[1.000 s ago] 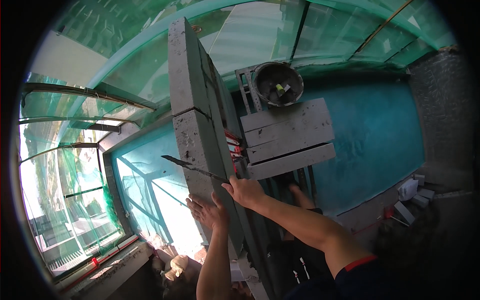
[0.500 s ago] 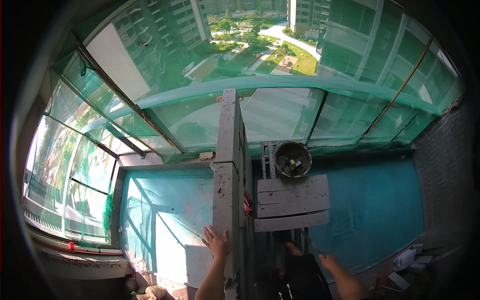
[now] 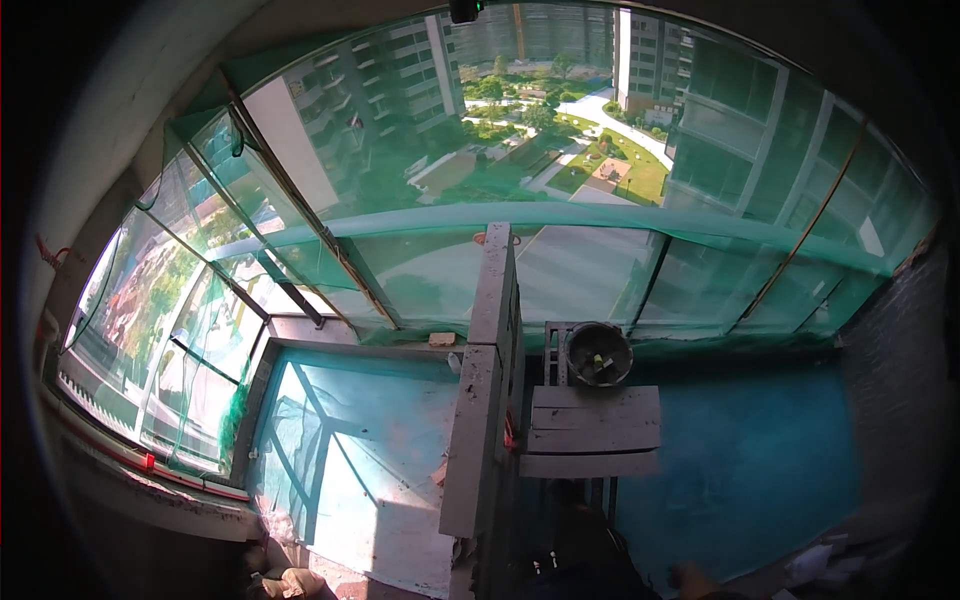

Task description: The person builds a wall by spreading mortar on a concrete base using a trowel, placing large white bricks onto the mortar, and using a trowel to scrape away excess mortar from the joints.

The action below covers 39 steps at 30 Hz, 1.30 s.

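Observation:
A narrow grey block wall [image 3: 476,430] runs away from me, its rough top face pitted and spotted. My left hand does not show. At the lower edge, right of my dark clothing [image 3: 585,550], my right hand [image 3: 690,580] is dim and blurred; its fingers cannot be made out. Grey boards [image 3: 595,420] lie side by side on a metal frame [image 3: 556,345] to the right of the wall. Beyond the boards stands a round bucket [image 3: 600,378] with dark contents and a small yellow-green item inside.
Blue-coated floor [image 3: 740,460] spreads right of the wall, and a sunlit stretch [image 3: 350,440] lies left. Green netting [image 3: 600,270] covers the tall openings ahead, with buildings and a garden far below. White scraps [image 3: 815,565] lie at the lower right, sacks [image 3: 290,582] at the lower left.
The view has shifted, so the wall, boards and bucket sit lower and further right. My left hand has left the wall top and the picture. My right hand shows lower, at the edge.

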Each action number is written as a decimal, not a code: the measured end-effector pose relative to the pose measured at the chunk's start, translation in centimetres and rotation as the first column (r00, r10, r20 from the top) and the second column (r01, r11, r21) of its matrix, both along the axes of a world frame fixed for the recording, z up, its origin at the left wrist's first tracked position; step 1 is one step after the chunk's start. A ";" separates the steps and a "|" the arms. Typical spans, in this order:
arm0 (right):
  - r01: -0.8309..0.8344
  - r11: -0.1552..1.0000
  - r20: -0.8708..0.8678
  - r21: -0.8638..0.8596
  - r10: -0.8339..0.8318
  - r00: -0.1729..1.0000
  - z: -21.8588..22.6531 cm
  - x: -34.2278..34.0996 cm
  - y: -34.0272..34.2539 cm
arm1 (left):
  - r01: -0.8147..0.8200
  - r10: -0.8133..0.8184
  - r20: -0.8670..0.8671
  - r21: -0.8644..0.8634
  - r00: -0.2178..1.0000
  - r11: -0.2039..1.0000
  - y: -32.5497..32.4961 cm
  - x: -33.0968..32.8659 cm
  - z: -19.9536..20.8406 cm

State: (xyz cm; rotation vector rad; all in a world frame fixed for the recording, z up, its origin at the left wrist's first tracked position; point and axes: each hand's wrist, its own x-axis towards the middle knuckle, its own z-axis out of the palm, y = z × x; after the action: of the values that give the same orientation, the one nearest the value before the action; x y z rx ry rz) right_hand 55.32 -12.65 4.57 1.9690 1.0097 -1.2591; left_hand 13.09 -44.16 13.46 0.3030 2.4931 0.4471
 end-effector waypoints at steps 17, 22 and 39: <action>-0.505 0.863 -0.321 -0.032 0.469 0.823 8.3 -30.2 23.4 | -0.794 0.616 0.613 0.030 0.494 0.607 -0.8 9.4 -2.6; -0.722 0.686 -0.220 0.093 0.721 0.657 8.7 -39.1 23.8 | -0.729 0.658 0.348 0.121 0.667 0.674 2.6 10.7 -4.9; -0.961 -0.164 -0.334 0.221 0.913 -0.233 14.6 -52.7 13.8 | -0.841 0.723 0.436 -0.207 -0.536 -0.499 18.3 37.2 -8.1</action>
State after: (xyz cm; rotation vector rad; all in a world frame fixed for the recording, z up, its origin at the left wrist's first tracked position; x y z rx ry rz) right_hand 2.60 1.14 19.22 0.1368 1.9829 -0.5679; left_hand 50.30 -25.84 5.40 -2.1021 1.2631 1.3872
